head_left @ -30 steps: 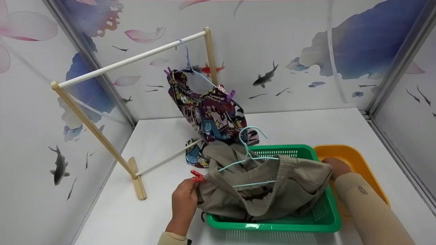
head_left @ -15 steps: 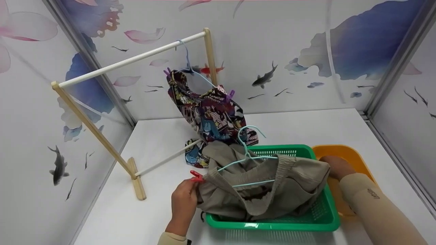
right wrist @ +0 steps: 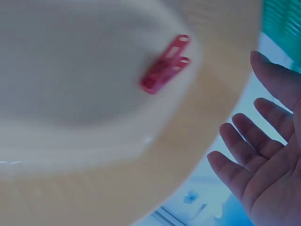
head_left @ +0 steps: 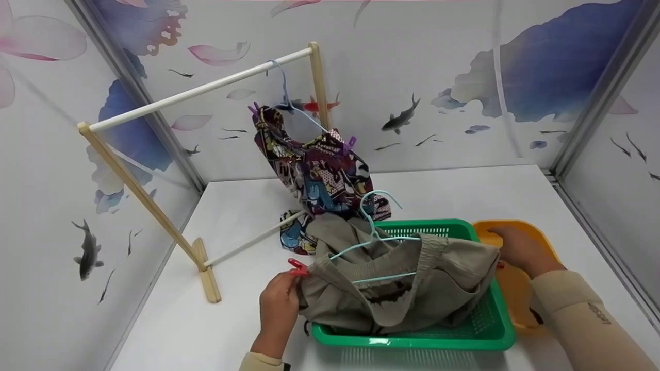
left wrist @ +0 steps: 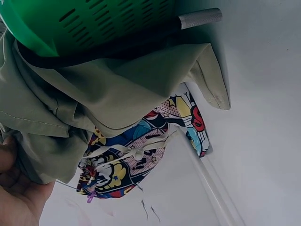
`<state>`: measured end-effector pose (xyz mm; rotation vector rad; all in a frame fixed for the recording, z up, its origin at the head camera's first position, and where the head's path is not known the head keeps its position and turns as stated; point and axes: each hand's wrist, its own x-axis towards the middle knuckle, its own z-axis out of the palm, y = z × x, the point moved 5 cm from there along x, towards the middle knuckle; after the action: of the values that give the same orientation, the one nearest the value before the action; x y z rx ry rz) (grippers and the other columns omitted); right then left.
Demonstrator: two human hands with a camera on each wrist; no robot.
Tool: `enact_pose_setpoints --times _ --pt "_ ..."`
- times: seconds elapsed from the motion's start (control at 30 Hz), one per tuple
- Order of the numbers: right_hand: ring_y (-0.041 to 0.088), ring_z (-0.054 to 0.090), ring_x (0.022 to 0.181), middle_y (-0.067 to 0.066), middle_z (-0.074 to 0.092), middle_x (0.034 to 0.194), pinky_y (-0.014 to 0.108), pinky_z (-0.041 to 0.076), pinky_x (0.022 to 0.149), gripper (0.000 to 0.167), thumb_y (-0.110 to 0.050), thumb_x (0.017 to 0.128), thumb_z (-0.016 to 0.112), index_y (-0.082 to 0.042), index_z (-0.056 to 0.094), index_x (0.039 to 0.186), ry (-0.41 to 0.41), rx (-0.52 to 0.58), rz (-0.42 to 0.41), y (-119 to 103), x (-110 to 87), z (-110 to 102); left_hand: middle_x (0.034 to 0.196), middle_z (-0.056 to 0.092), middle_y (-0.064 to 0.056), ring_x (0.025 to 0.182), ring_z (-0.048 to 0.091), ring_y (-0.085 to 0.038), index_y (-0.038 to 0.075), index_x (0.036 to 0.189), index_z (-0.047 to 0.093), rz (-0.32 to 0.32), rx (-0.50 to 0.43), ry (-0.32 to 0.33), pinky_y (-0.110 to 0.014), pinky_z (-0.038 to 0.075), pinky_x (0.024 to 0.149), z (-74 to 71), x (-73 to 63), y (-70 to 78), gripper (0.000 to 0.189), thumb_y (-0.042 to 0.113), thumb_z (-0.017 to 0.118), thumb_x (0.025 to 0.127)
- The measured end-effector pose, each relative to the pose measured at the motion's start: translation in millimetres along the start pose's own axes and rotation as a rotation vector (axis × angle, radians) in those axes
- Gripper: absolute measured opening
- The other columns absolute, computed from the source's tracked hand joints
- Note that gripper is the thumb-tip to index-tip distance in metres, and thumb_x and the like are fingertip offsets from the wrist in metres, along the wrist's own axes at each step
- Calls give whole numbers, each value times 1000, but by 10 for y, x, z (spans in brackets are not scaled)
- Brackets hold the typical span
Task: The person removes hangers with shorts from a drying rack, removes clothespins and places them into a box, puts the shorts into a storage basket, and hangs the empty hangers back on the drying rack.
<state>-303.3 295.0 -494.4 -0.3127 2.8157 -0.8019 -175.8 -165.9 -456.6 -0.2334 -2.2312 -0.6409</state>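
In the head view, the khaki garment (head_left: 459, 265) lies over and partly inside the green basket (head_left: 412, 342) on the white bench (head_left: 232, 324), a pale-blue hanger (head_left: 373, 233) running through its waistband. The left hand (head_left: 278, 301) has its grip on the garment's left corner, where a red clip (head_left: 297, 267) sits. The right hand (head_left: 523, 250) is over the orange basin (head_left: 536, 234), beside the basket. Behind, a patterned garment (head_left: 330, 175) hangs from the rack's white rail (head_left: 201, 89), with purple clips (head_left: 349, 145) at its shoulders. The left wrist view shows the left fingers curled at the khaki cloth, and a dark cord (left wrist: 200, 19) with a silvery tip beside the basket. In the right wrist view, the right grip is released, fingers spread and holding nothing; a red peg (right wrist: 164, 66) lies inside the basin.
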Motion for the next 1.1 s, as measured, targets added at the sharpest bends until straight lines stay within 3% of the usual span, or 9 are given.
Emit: enact_pose_setpoints --times 0.1,0.4,0.67,1.1 --pt "53 46 116 37 46 132 65 40 93 63 -24 89 68 12 44 135 60 -30 -26 -42 -47 -126 76 67 -7 72 67 -22 1 81 68 -9 2 -4 -36 57 64 4 6 3 13 -10 74 76" --pt "54 39 119 38 36 138 69 32 98 67 -21 90 68 10 37 141 140 -2 -19 -159 -231 -418 76 67 -7 72 67 -21 1 81 68 -15 5 -17 -34 58 64 9 26 22 11 -8 73 78" --pt "57 31 125 39 34 139 70 29 98 68 -18 88 71 8 37 141 252 -18 -62 -334 -380 -570 76 68 -6 72 67 -21 2 81 68 -25 1 -16 -35 58 64 -15 34 25 14 -10 73 77" --pt "54 35 125 33 38 141 70 31 97 66 -23 90 70 1 39 143 417 3 -85 -623 -679 -718 78 68 -7 74 68 -22 2 84 70 -38 17 -34 -36 58 67 -31 46 74 15 -11 73 76"
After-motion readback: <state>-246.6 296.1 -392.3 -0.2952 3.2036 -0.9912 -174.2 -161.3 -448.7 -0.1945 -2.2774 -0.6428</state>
